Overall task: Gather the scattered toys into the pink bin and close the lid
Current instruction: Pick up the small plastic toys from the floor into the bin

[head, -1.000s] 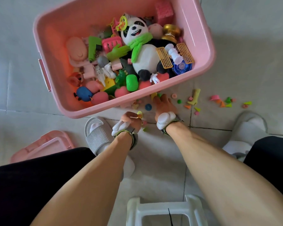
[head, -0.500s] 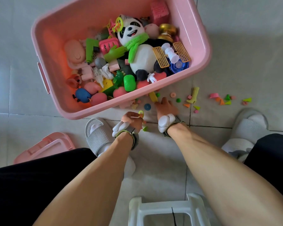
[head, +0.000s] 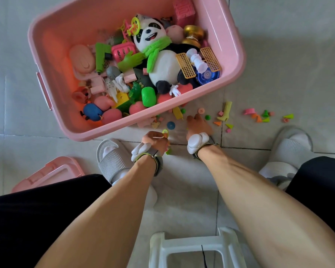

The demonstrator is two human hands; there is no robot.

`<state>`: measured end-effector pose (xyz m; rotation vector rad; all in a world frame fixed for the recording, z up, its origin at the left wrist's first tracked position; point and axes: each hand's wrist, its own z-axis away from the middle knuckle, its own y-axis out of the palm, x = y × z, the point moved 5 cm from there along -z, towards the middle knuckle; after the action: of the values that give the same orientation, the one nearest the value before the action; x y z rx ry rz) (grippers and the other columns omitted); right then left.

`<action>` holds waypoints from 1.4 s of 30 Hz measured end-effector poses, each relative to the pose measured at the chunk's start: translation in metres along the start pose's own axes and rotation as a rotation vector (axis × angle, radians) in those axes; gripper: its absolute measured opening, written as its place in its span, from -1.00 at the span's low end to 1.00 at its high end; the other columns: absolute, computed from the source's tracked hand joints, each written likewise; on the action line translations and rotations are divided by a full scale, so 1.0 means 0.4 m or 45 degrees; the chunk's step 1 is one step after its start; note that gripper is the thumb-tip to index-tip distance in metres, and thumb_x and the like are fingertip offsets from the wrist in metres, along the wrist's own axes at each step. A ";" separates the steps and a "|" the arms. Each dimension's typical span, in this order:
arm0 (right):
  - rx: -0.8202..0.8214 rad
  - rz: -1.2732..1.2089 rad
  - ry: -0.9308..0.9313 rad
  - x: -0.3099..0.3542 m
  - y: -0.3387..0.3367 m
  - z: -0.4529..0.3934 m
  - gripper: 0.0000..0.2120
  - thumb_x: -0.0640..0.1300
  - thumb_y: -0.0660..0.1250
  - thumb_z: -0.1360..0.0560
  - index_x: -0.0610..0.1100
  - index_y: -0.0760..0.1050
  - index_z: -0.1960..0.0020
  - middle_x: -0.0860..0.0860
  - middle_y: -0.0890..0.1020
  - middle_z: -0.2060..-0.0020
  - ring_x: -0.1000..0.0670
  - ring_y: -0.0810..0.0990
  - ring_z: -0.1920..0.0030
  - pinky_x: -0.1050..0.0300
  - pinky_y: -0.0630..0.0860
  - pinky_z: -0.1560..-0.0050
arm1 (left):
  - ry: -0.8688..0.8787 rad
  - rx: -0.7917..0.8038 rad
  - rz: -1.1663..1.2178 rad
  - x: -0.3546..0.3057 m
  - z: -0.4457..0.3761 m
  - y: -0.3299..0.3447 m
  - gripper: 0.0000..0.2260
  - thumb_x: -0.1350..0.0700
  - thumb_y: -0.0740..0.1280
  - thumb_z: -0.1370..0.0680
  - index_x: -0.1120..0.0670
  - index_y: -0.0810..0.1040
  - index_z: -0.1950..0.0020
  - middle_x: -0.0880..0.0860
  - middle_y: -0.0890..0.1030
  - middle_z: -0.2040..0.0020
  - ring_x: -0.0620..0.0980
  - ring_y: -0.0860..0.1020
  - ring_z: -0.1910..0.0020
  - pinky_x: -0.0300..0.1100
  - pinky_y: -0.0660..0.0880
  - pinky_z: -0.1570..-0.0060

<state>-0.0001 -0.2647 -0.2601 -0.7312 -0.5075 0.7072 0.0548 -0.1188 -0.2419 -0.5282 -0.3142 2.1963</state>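
The open pink bin (head: 238, 55) stands on the tile floor, filled with toys around a plush panda (head: 161, 60). Its pink lid (head: 50, 173) lies at the lower left. In front of the bin's near wall, my left hand (head: 155, 140) is curled around small toy pieces, and a yellow-green ring piece (head: 165, 132) sticks out of it. My right hand (head: 197, 123) reaches down to the floor, fingertips among loose bits: a yellow piece (head: 178, 113), a blue disc (head: 171, 125), a pink button (head: 201, 111) and a green ball (head: 207, 117).
A yellow-green toy boot (head: 225, 112) and several small coloured pieces (head: 259, 116) lie scattered to the right. My feet in grey slippers (head: 112, 159) flank the hands. A white plastic stool (head: 193, 246) is below me.
My right hand has crept slightly right and forward among the floor pieces. My left hand stays in place, still holding its pieces.
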 end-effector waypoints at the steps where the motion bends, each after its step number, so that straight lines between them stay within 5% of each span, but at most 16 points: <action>1: 0.004 -0.014 0.013 -0.006 -0.002 0.001 -0.74 -0.27 0.16 -0.55 -0.26 0.38 -0.23 -0.21 0.42 -0.24 -0.23 0.50 -0.16 0.01 0.43 -0.04 | -0.004 -0.005 0.017 0.002 0.000 0.002 -0.79 0.26 0.36 -0.49 0.07 0.57 -0.10 -0.02 0.54 0.35 -0.11 0.48 0.46 -0.37 0.42 0.54; 6: 0.037 -0.248 0.139 -0.051 -0.027 0.014 -0.73 -0.17 0.26 -0.53 -0.18 0.47 -0.21 -0.11 0.53 -0.21 -0.15 0.52 -0.20 0.11 0.44 -0.02 | 0.021 -0.026 0.067 -0.001 0.001 0.002 -0.73 0.30 0.35 -0.53 0.16 0.54 -0.22 0.00 0.50 0.33 -0.12 0.44 0.47 -0.40 0.33 0.69; 9: 0.182 -0.829 0.300 -0.074 -0.030 0.042 -0.71 -0.13 0.35 -0.47 -0.12 0.55 -0.19 -0.10 0.63 -0.13 -0.10 0.61 -0.07 0.15 0.53 -0.05 | 0.052 -0.009 0.045 -0.003 0.015 -0.006 -0.80 0.30 0.35 -0.52 0.16 0.56 -0.14 0.02 0.51 0.32 -0.11 0.46 0.49 -0.39 0.33 0.67; 11: 0.174 -1.085 0.356 -0.076 -0.044 0.073 -0.70 -0.25 0.37 -0.39 -0.13 0.58 -0.12 -0.12 0.68 0.09 -0.10 0.66 0.10 0.04 0.62 -0.03 | 0.068 0.076 0.049 -0.010 0.031 -0.009 -0.89 0.30 0.38 -0.50 0.13 0.59 0.02 0.10 0.58 0.23 -0.07 0.53 0.45 -0.35 0.42 0.49; 13: 0.153 -1.208 0.365 -0.079 -0.073 0.122 -0.70 -0.29 0.34 -0.37 -0.17 0.59 -0.09 -0.10 0.65 0.24 -0.14 0.68 0.16 -0.03 0.65 0.00 | 0.097 0.136 -0.007 -0.011 0.043 -0.006 -0.88 0.25 0.44 -0.46 0.04 0.59 0.19 0.12 0.60 0.09 0.01 0.57 0.21 -0.20 0.49 0.17; 18: 0.056 -1.497 0.269 -0.072 -0.164 0.217 -0.81 -0.43 0.31 -0.41 -0.25 0.53 0.02 -0.13 0.55 0.07 -0.12 0.57 0.16 0.08 0.65 0.14 | 0.319 0.076 -0.042 -0.068 0.139 -0.021 -0.82 0.18 0.47 -0.39 0.08 0.63 0.02 0.06 0.61 0.06 0.04 0.56 0.07 -0.08 0.55 -0.07; 22: -0.033 -1.467 0.171 -0.068 -0.262 0.297 -0.86 -0.40 0.37 -0.36 -0.22 0.53 0.14 -0.16 0.59 0.23 -0.09 0.58 0.27 -0.04 0.64 0.00 | 0.458 0.020 -0.156 -0.112 0.263 -0.061 -0.91 0.20 0.47 -0.37 0.01 0.63 0.26 0.06 0.66 0.18 0.08 0.61 0.15 0.00 0.64 0.05; 27: -0.127 -1.414 0.023 -0.043 -0.408 0.371 -0.85 -0.42 0.36 -0.38 -0.20 0.52 0.16 -0.11 0.57 0.31 -0.05 0.57 0.31 0.10 0.64 0.17 | 0.535 0.136 -0.163 -0.181 0.421 -0.107 -0.87 0.34 0.40 -0.42 0.22 0.59 0.05 0.16 0.59 0.21 0.01 0.53 0.33 -0.17 0.53 0.34; 30: -0.132 -1.312 -0.050 -0.026 -0.503 0.383 -0.79 -0.41 0.38 -0.40 -0.13 0.47 0.24 -0.10 0.57 0.27 -0.08 0.59 0.24 0.00 0.61 0.03 | 0.643 0.120 -0.104 -0.242 0.499 -0.153 -0.85 0.35 0.40 -0.43 0.20 0.61 0.03 0.16 0.62 0.18 0.05 0.57 0.27 -0.09 0.60 0.20; 34: -0.207 -1.230 -0.121 -0.007 -0.620 0.408 -0.80 -0.44 0.35 -0.40 -0.18 0.47 0.26 -0.12 0.54 0.36 -0.05 0.56 0.36 0.14 0.63 0.24 | 0.775 0.086 -0.182 -0.327 0.572 -0.211 -0.88 0.30 0.42 -0.45 0.10 0.59 0.21 0.11 0.63 0.23 -0.02 0.56 0.31 -0.15 0.56 0.22; 38: -0.332 -1.094 -0.183 0.009 -0.712 0.411 -0.87 -0.37 0.38 -0.34 -0.16 0.52 0.25 -0.09 0.61 0.35 -0.08 0.65 0.25 -0.01 0.66 0.06 | 0.828 0.086 -0.139 -0.402 0.597 -0.250 -0.85 0.32 0.41 -0.46 0.08 0.59 0.23 0.11 0.62 0.22 0.00 0.56 0.29 -0.05 0.58 0.08; 42: -0.254 -1.133 -0.231 0.026 -0.760 0.370 -0.85 -0.42 0.36 -0.40 -0.20 0.50 0.19 -0.11 0.58 0.34 -0.03 0.60 0.33 0.18 0.65 0.21 | 0.802 0.113 -0.083 -0.470 0.557 -0.272 -0.89 0.29 0.43 -0.45 0.09 0.61 0.18 0.11 0.66 0.12 0.04 0.61 0.16 -0.06 0.57 0.05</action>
<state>0.0333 -0.3575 0.0636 -0.5452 -0.9914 -0.1163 0.1290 -0.2083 0.0466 -1.0985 0.1020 1.8553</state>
